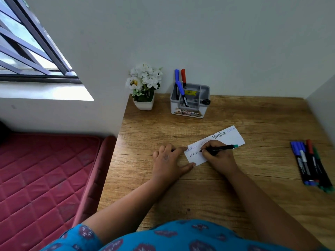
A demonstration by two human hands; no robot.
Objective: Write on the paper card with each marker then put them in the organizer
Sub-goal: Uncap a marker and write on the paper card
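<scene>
Marker (218, 148) (green-capped, light, stiff, smooth barrel) is pinched near its tip by right hand (216, 156) fingers, writing on thin, slide-prone paper card (233, 137) lying on the table (235, 187), which left hand (167, 160) pins with straight fingers at its near-left end.

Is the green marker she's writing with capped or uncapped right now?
Uncapped: the green marker has its bare tip on the paper card, and its green cap sits on the back end.
</scene>
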